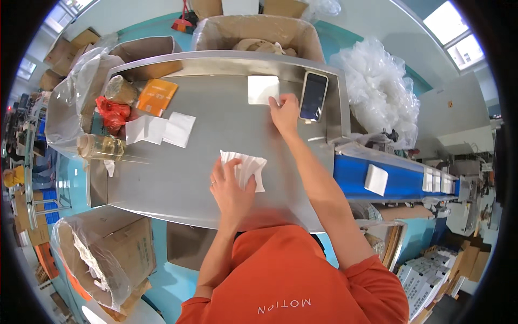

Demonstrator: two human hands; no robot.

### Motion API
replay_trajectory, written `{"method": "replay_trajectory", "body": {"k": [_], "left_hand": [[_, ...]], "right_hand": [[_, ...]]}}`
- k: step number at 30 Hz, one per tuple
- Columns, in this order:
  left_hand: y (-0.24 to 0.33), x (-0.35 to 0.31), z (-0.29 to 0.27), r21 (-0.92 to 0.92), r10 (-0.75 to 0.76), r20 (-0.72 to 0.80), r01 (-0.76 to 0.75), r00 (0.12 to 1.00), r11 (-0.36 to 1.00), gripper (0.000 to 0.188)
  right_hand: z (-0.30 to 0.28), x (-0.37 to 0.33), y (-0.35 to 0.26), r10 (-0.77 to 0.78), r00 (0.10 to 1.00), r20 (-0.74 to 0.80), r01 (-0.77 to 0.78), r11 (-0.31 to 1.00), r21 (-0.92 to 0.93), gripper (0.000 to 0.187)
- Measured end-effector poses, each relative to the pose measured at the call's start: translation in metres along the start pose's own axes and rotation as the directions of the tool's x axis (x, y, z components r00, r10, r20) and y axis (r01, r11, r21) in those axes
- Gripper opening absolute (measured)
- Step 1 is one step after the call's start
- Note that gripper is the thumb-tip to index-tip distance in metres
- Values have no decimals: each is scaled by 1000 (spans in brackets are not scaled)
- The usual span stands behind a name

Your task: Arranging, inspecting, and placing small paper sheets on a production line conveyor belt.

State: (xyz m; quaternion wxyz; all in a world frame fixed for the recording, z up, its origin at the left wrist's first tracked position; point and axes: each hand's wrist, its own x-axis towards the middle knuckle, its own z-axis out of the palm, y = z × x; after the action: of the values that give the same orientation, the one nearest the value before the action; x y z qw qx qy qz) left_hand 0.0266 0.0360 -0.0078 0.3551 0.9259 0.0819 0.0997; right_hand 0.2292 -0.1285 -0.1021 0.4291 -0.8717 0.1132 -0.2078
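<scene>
My left hand [232, 189] is near the front middle of the steel table [189, 183], its fingers and thumb closed on a creased, pleated white sheet [247, 167]. The sheet looks like thin paper or cloth. Farther off, my right hand [285, 113] grips the near right corner of a flat white square [263, 89], which looks like a folded sheet. Just right of that hand lies a phone [314, 96] with a dark screen. Two more white sheets [147, 129] [179, 129] lie at the table's left.
Left on the table are an orange packet [157, 96], red plastic [112, 114], a tape roll [120, 90] and a clear cylinder [101, 147]. A blue conveyor [350, 173] to the right carries white folded pieces [376, 180]. Cartons [259, 27] [129, 243] and bagged plastic [377, 86] surround the table.
</scene>
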Motion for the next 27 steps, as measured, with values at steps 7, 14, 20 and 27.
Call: {"method": "replay_trajectory", "body": {"k": [7,14,20,27], "left_hand": [[-4,-5,-4,37,-55,-2,55,999,998,52],[-3,0,-5,43,-55,17,54,998,998,51],[0,0,-5,30,-48,35,47,998,998,52],[-3,-1,-3,10,-81,14,80,997,997,53]], "right_hand": [[19,15,-5,258,966,23,-251,955,-159,29],[20,20,-12,291,955,62,-283,952,-117,18],[35,51,1,111,992,-62,-115,991,-72,24],[44,71,4,386,907,168,-370,921,-120,21]]}}
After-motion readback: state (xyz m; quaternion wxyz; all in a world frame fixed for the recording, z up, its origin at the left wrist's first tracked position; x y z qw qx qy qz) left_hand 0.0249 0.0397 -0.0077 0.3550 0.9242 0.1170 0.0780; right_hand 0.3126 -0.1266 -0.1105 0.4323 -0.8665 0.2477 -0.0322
